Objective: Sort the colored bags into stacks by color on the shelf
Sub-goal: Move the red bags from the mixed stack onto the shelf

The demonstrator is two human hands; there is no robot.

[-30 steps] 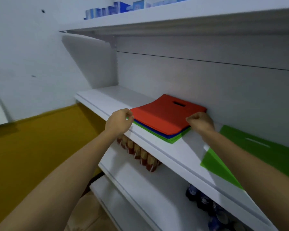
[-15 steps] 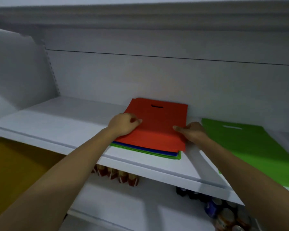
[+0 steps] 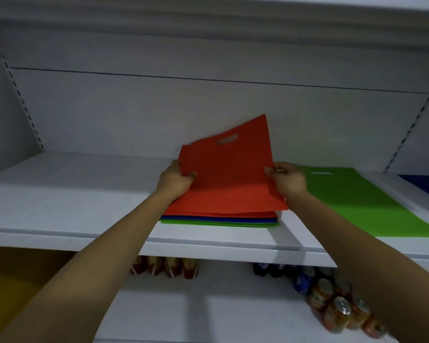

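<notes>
Head view, looking down at a white shelf [image 3: 72, 194].

- Left hand [image 3: 175, 180]: gripping the left edge of a red bag [image 3: 228, 174], thumb on its upper face, fingers hidden behind it.
- Right hand [image 3: 286, 180]: pinching the same bag's right edge, fingers curled round it.
- Red bag: far edge tilted up off the shelf, right far corner highest. Near edge sits low over a pile [image 3: 218, 221] of flat bags. Cut-out handle slot visible near the raised edge.
- Pile: lies mid-shelf, close to the front lip. Red, blue and green edges show in layers beneath the held bag, green lowest.
- Green bag [image 3: 357, 201]: flat on the shelf just right of the pile, handle slot toward the back wall.
- Blue bag [image 3: 424, 186]: further right, cut off by the frame edge, lying flat.
- Lower shelf [image 3: 208, 305]: drink cans [image 3: 339, 310] clustered at right; red-and-tan packets [image 3: 166, 267] standing in a row under the pile. Labels too blurred to read.
</notes>
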